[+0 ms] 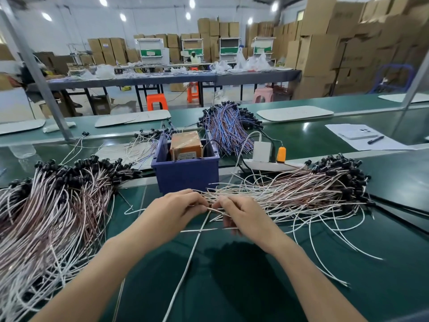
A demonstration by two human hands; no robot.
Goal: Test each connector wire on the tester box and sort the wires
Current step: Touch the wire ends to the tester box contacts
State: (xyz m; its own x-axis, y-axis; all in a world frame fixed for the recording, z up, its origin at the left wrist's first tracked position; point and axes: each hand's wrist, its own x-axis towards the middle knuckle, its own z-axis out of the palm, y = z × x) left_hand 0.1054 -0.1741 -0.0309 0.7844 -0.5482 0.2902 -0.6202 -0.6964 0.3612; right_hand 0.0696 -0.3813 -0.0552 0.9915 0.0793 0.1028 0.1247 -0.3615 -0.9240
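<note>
My left hand (173,211) and my right hand (242,216) meet over the green mat, just in front of a blue bin (185,174). An orange tester box (185,145) stands inside that bin. Both hands pinch the bare ends of thin white wires (210,209) drawn from the right pile (301,194). One long white wire (192,252) trails from my fingers toward me. A large pile of wires with black connectors (53,205) covers the left side of the mat.
A bundle of blue and red wires (228,129) lies behind the bin. A white power strip (264,162) with a white adapter and an orange plug sits to the bin's right. Papers and a pen (376,140) lie far right. White trays rest on the belt behind.
</note>
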